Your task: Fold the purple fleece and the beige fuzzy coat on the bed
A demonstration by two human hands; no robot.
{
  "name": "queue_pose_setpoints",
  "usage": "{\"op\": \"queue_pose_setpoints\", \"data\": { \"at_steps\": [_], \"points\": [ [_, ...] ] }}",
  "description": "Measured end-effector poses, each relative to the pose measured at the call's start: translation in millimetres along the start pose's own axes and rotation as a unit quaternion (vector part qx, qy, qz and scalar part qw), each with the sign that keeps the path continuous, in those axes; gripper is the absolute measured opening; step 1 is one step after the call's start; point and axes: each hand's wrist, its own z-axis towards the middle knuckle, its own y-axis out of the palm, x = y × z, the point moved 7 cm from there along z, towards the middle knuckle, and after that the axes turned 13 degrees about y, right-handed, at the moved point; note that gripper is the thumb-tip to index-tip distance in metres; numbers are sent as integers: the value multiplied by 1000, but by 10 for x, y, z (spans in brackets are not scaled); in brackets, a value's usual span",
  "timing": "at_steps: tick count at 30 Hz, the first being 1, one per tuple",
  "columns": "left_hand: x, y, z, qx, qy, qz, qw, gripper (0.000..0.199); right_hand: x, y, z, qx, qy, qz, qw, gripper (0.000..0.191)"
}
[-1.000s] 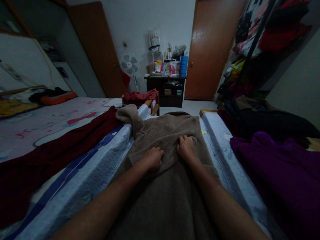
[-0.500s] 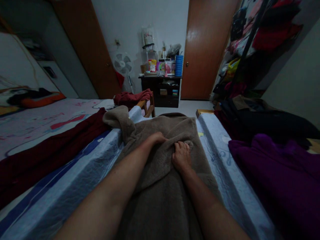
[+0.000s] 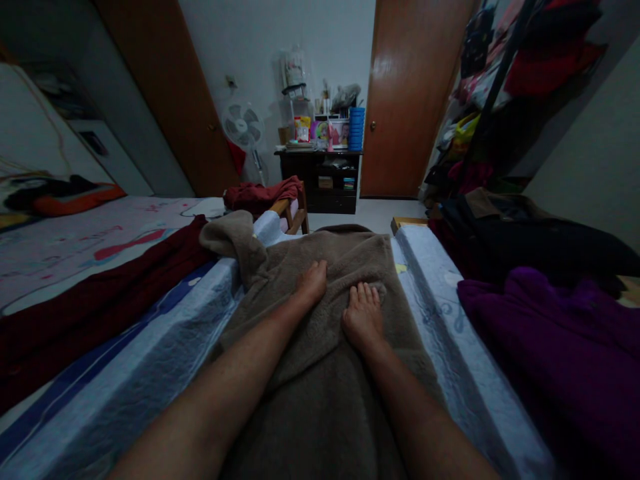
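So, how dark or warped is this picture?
Head view: dim overall, the fuzzy grey-brown cloth darkening towards the bottom edge; head view: apparent wide-angle distortion, the brown wooden left-hand door leaning outward; head view: the purple fabric garment fading into shadow.

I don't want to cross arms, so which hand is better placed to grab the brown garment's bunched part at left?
Probably your left hand: it's on the brown garment, nearer that bunched part; your right hand lies farther right.
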Motion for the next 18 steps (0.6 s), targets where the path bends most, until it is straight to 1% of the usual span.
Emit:
{"op": "queue_pose_setpoints", "data": {
  "at_steps": [2,3,5,6,7,8,10,13,16,18],
  "points": [
    [11,-10,-100,33,-7,20,999,32,2,2,-3,-7,5,-7,1000,55],
    [36,-39,-139,55,3,32,998,30,4,2,-3,-9,7,-9,1000,55],
    [132,-104,-187,88,51,45,994,27,4,3,-2,-9,8,-11,1000,55],
    [186,-121,-196,90,79,41,992,26,3,4,-1,-7,7,-12,1000,55],
    [222,-116,-195,77,97,30,992,27,2,7,-1,-5,4,-12,1000,55],
    [234,-93,-184,53,99,14,994,28,1,10,0,-4,2,-12,1000,56],
    [192,-35,-145,0,69,-14,998,31,1,20,2,-4,0,-12,1000,56],
    [70,1,-65,-44,10,-24,999,33,3,26,4,-11,4,-9,1000,56],
    [11,38,12,-87,-11,-23,996,36,-1,3,1,-15,9,-5,1000,56],
    [20,80,41,-116,-17,-16,993,37,-8,-19,-3,-14,7,-3,1000,55]
  ]
}}
